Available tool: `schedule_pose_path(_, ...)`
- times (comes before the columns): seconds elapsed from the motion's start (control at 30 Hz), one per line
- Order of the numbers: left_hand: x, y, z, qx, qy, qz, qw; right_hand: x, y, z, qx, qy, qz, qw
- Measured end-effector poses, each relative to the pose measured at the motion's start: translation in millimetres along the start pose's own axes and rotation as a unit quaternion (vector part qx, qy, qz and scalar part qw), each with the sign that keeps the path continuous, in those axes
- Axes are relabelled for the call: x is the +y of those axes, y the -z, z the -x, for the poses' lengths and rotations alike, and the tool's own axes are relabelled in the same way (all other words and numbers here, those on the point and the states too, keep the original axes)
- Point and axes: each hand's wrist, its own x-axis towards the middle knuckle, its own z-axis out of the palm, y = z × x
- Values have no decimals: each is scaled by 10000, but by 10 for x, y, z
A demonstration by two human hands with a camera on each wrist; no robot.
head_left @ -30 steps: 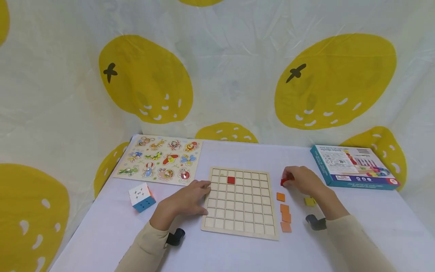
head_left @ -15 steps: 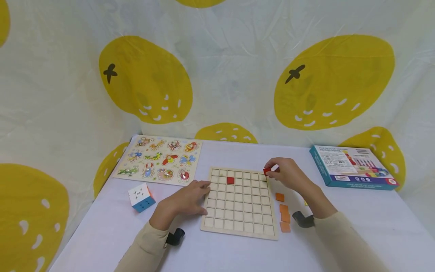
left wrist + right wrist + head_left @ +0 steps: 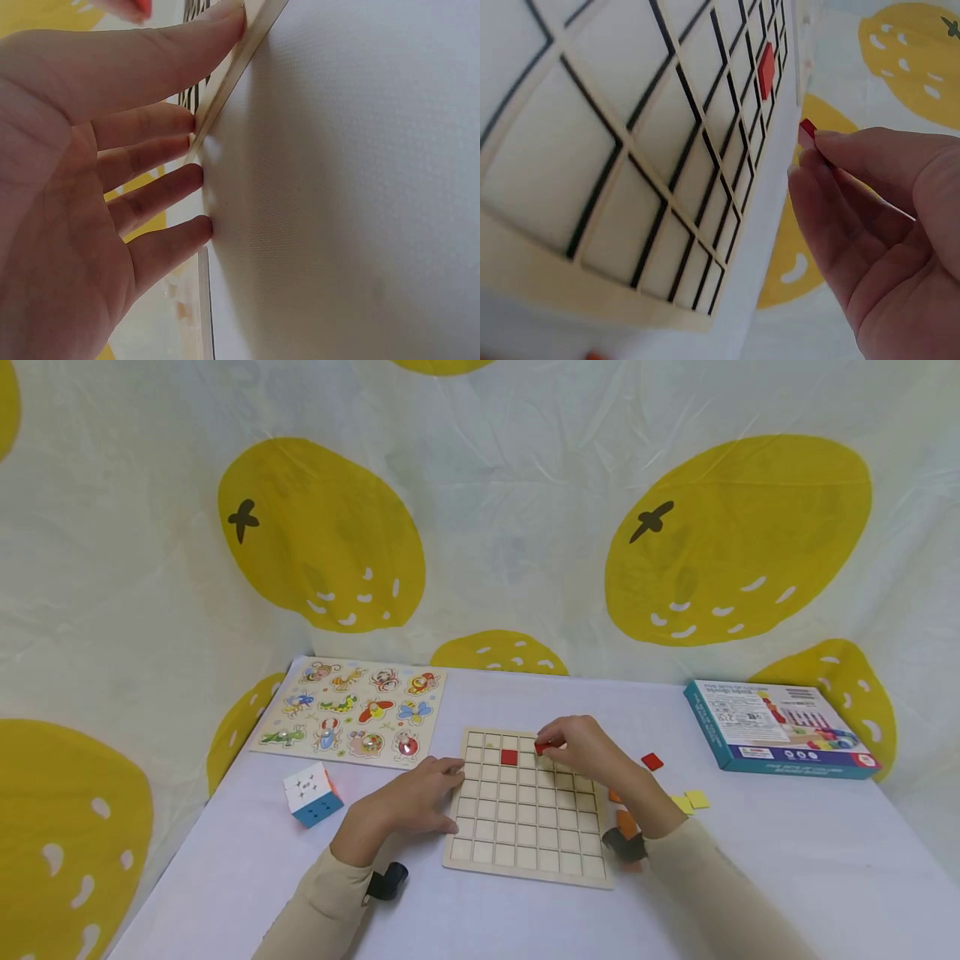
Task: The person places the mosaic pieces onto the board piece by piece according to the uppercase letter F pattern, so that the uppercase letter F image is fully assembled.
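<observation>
A wooden grid board (image 3: 517,814) lies flat on the white table. One red square tile (image 3: 509,757) sits in a cell of its second row. My right hand (image 3: 585,747) pinches another red tile (image 3: 807,133) between thumb and fingertips, over the upper part of the board, to the right of the seated tile. My left hand (image 3: 420,795) rests at the board's left edge, thumb and fingers spread and fairly straight. In the left wrist view its thumb and fingertips (image 3: 196,176) touch the board's rim and the table beside it.
Right of the board lie a loose red tile (image 3: 652,762), several orange tiles (image 3: 626,820) partly under the right forearm, and yellow tiles (image 3: 697,799). A puzzle cube (image 3: 312,794) and insect peg puzzle (image 3: 352,710) stand left; a flat box (image 3: 780,727) is at right.
My right hand has lifted a red tile from the table right of the board and carried it left over the grid, uncovering another red tile. The left hand has stayed in place.
</observation>
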Motion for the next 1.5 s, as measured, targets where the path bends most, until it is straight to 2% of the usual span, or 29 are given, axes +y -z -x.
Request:
schedule_pose_path(0.2,-3,1,2,4,2,-46,10000,-55,-137,-63,-202,-247,158,9994)
schedule_pose_path(0.4,-2,4,3,44,-23,15,10000,-75,-212,-72,-193,-428,252,9986)
schedule_pose_path(0.77,5,11,6,34,-39,10,10000,-104,-245,-95,-85,-461,565,9973)
schedule_pose_path(1.13,6,21,5,13,5,-37,10000,-119,-257,-93,-8,-257,502,9984)
schedule_pose_path(1.5,-10,14,-7,-1,1,30,10000,-145,-267,-89,106,-521,584,9969)
